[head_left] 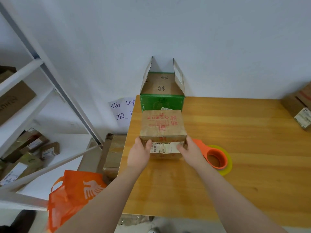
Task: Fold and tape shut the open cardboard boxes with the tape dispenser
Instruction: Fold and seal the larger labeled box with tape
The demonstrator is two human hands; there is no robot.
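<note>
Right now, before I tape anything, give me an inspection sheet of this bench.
Surface: wooden table by a white wall.
Job's things: brown box closed; green box behind it, flaps up; tape dispenser right of brown box.
Clutter: third box at the table's right edge.
Grips: left hand and right hand hold the brown box's near corners.
Cables: nothing seen.
Surroundings: shelf, orange bag, note on the left.

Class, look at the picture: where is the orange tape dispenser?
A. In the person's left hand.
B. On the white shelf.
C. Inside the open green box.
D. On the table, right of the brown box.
D: the tape dispenser lies on the table, just right of the brown box that the left hand and right hand grip.
</note>
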